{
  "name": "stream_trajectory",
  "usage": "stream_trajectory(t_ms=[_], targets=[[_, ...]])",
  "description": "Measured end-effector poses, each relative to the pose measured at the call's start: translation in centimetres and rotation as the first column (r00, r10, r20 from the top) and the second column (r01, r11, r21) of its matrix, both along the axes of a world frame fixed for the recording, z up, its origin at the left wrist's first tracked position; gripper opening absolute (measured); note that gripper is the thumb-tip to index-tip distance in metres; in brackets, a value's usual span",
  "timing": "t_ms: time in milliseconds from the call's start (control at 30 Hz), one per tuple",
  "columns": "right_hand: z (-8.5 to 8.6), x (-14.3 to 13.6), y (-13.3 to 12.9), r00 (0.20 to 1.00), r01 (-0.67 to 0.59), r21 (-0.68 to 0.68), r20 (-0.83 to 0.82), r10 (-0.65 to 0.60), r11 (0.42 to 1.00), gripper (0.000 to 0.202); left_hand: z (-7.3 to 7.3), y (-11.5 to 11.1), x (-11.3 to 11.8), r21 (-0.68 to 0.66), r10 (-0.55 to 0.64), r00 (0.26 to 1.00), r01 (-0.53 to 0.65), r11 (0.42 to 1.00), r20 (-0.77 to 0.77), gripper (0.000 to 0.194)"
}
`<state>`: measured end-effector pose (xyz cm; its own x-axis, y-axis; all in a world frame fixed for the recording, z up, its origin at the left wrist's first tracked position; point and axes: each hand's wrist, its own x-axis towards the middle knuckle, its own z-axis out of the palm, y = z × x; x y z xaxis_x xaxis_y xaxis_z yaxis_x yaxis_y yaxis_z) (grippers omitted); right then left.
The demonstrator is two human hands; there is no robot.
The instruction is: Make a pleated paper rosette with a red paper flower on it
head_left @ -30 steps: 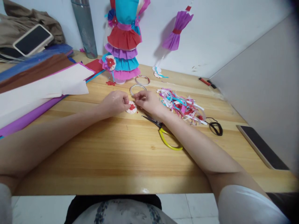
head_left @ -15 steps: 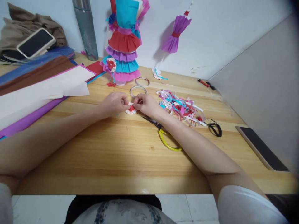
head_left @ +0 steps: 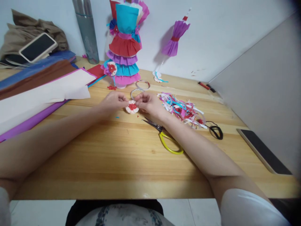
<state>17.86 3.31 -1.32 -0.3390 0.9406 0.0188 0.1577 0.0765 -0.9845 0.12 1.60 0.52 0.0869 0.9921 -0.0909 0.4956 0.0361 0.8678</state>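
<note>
Between my two hands is a small round paper flower [head_left: 132, 107], cream and pleated at the rim with a red centre. My left hand [head_left: 115, 102] pinches its left edge with thumb and finger. On the other side, the curled fingers of my right hand [head_left: 149, 105] grip the flower's right edge. Scissors [head_left: 171, 146] with yellow handles lie partly beneath my right forearm. Just behind the flower are two rolls of tape, the nearer roll [head_left: 133, 94] partly hidden by my right hand. A red paper cutout [head_left: 112, 87] rests farther left.
A layered paper dress [head_left: 124, 47] stands at the back, with a purple paper umbrella [head_left: 175, 37] to its right. Paper scraps [head_left: 182, 110] are heaped on the right, near a phone [head_left: 264, 150]. Stacked paper sheets [head_left: 47, 88] and a bottle [head_left: 88, 34] occupy the left.
My fingers have drawn slightly outward from the flower's middle, so more of its red centre shows. The whole view has shifted a little.
</note>
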Motion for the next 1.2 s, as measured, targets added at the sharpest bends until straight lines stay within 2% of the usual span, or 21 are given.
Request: stream_trajectory(t_ms=[67,133,200,300,433,633,933,1033,1200], targets=[[0.1,0.0,0.0,1.0,0.02,0.075,-0.02,-0.018,0.997,0.019,0.4,-0.1,0.0,-0.01,0.085,0.994,-0.085,0.996,0.075,0.01],[0.3,-0.1,0.0,0.998,0.053,0.169,-0.023,-0.05,0.984,0.017,0.6,-0.1,0.0,-0.02,0.11,0.978,-0.109,0.994,0.178,0.013],[0.6,-0.1,-0.2,0.995,0.086,0.262,0.02,-0.094,0.961,0.014,0.6,0.0,0.0,-0.044,0.024,0.95,-0.011,0.999,0.312,0.02],[1.3,-0.1,-0.7,0.982,0.105,0.374,0.107,-0.155,0.922,0.012,0.5,-0.2,0.3,-0.071,-0.093,0.86,0.148,0.987,0.502,0.042],[2.0,-0.2,-1.5,0.969,0.103,0.416,0.165,-0.186,0.904,0.014,0.4,-0.8,0.8,-0.076,-0.049,0.788,0.121,0.99,0.613,0.058],[2.4,-0.2,-1.9,0.949,0.103,0.408,0.232,-0.212,0.907,0.016,0.2,-0.9,0.8,-0.048,-0.042,0.771,0.093,0.994,0.635,0.059],[2.8,-0.1,-2.2,0.998,0.017,0.306,0.052,-0.034,0.952,0.042,0.3,-0.6,0.8,-0.06,-0.044,0.815,0.096,0.994,0.577,0.061],[2.9,-0.4,-2.3,0.996,0.006,0.29,0.081,-0.031,0.957,0.051,0.1,-0.5,0.5,-0.04,-0.083,0.82,0.129,0.991,0.566,0.063],[3.1,-0.6,-2.3,0.982,0.02,0.259,0.177,-0.068,0.966,0.053,0.0,-0.7,0.6,-0.027,-0.103,0.821,0.143,0.989,0.562,0.067]])
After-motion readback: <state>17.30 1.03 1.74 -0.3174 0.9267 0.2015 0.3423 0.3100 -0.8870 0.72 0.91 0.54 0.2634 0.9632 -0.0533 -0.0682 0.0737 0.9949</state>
